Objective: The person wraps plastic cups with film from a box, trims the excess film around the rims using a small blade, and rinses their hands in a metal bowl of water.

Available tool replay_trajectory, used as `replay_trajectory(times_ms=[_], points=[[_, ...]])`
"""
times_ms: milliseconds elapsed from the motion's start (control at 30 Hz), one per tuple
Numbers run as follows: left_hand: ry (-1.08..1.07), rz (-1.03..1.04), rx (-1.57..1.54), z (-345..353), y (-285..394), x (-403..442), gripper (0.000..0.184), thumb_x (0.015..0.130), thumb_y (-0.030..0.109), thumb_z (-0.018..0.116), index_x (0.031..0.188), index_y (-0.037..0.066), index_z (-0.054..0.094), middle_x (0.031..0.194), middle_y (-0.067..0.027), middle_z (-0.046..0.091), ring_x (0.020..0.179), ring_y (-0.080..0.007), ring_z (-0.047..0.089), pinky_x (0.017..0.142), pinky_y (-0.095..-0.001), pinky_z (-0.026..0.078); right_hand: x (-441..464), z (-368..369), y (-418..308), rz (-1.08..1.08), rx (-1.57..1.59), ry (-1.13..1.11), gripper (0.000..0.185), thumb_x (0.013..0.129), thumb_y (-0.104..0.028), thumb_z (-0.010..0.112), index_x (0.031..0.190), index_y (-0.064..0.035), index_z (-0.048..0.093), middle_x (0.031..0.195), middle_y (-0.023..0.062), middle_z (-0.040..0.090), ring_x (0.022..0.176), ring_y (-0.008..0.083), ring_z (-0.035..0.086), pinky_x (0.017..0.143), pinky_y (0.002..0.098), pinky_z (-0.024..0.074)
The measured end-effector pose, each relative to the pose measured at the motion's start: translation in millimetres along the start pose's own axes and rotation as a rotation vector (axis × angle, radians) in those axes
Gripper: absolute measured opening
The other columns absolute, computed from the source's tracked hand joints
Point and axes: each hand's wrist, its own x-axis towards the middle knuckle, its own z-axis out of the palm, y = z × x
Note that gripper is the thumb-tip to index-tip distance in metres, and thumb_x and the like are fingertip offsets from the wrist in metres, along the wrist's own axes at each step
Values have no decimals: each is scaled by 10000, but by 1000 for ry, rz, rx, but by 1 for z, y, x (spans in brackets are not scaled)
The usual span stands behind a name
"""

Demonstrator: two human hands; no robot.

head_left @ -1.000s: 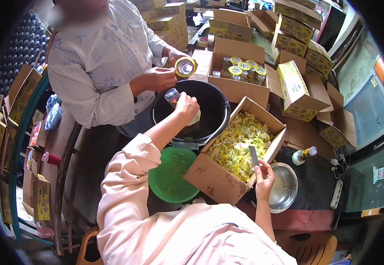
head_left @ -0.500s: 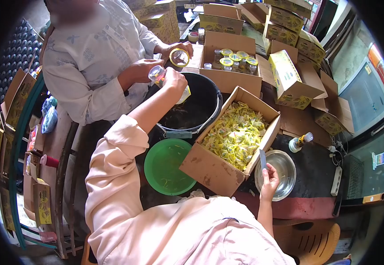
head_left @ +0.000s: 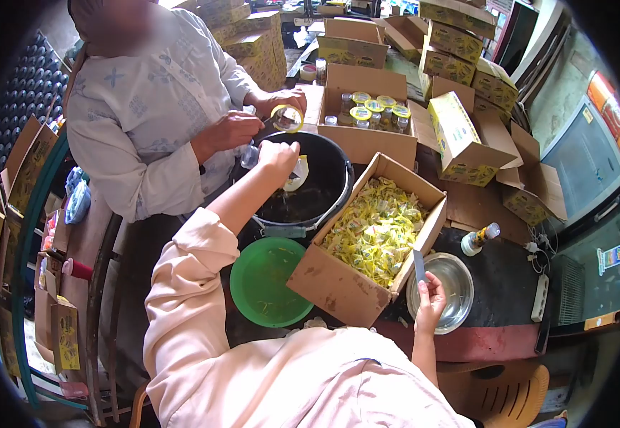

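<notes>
Your clear jar (head_left: 249, 156), tilted sideways in your left hand (head_left: 279, 161) over the black bucket (head_left: 337, 167), your narrow grey blade (head_left: 419, 266), near-upright in your right hand (head_left: 431, 298) by the carton's (head_left: 342, 287) right edge

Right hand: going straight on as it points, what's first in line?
Likely the box of yellow pieces: the grey strip in the right hand points toward its right wall. Depth is unclear.

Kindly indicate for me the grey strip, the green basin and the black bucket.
Grey strip (head_left: 419, 266), head view: flat middle.
Green basin (head_left: 261, 275), head view: inside floor.
Black bucket (head_left: 330, 162), head view: inner right wall.
</notes>
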Motion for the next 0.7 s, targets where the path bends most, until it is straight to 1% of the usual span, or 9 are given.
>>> replay_trajectory(times_ms=[100,167,200,233,300,400,500,600,700], points=[[-74,14,-13,-4,1,-3,687,583,408,731,1075,13,457,885,-131,622,821,-262,625,697,-366,485,2,1,-2,-12,-39,15,205,818,-16,570,1023,1,563,767,-39,511,664,19,450,598,152,371],[-80,-32,-91,2,3,-2,693,614,484,670,1078,6,477,860,-125,633,836,-262,625,724,-358,483,3,1,-3,-4,-23,0,202,813,-18,576,1015,0,566,755,-38,511,653,21,452,591,154,371],[-99,-35,-117,1,3,-3,694,630,504,638,1084,2,484,887,-127,631,846,-257,624,736,-342,484,3,2,-2,-6,-16,1,202,808,-11,580,1009,-1,568,742,-39,506,642,22,449,583,151,365],[-123,-52,-134,0,5,-4,720,610,483,661,1103,-2,462,955,-140,597,844,-264,621,739,-346,487,5,2,-2,-16,-15,-2,203,808,-8,580,1010,0,568,740,-40,503,640,20,446,581,150,363],[-123,53,-4,-2,5,-12,710,582,358,732,1122,5,435,1012,-146,545,840,-268,617,727,-354,492,4,3,-2,-26,-17,-6,205,806,-3,580,1011,0,568,736,-43,498,637,17,440,576,148,359],[-43,20,-65,16,5,-9,712,541,202,778,1128,20,420,1020,-140,516,843,-269,613,710,-361,494,3,5,-3,-28,-6,-19,206,807,0,578,1013,0,568,732,-46,492,635,15,434,571,145,352],[-12,-18,-139,22,3,-11,700,523,109,782,1121,32,426,1023,-138,518,850,-268,613,696,-361,494,2,7,-4,-14,-1,-35,202,810,-3,576,1012,2,569,734,-45,492,643,15,434,571,146,349],[-41,-30,-16,16,-3,-10,666,556,182,773,1113,33,440,1011,-133,546,854,-260,614,704,-359,494,2,7,0,-24,-22,-42,199,811,-4,575,1009,5,570,738,-45,492,650,17,434,574,150,349],[-189,-83,-44,19,-6,-4,639,584,256,754,1104,31,458,985,-125,583,864,-249,615,720,-352,494,2,10,-1,-26,-32,-57,195,811,-4,574,1005,8,571,742,-43,494,656,21,436,581,156,355]])
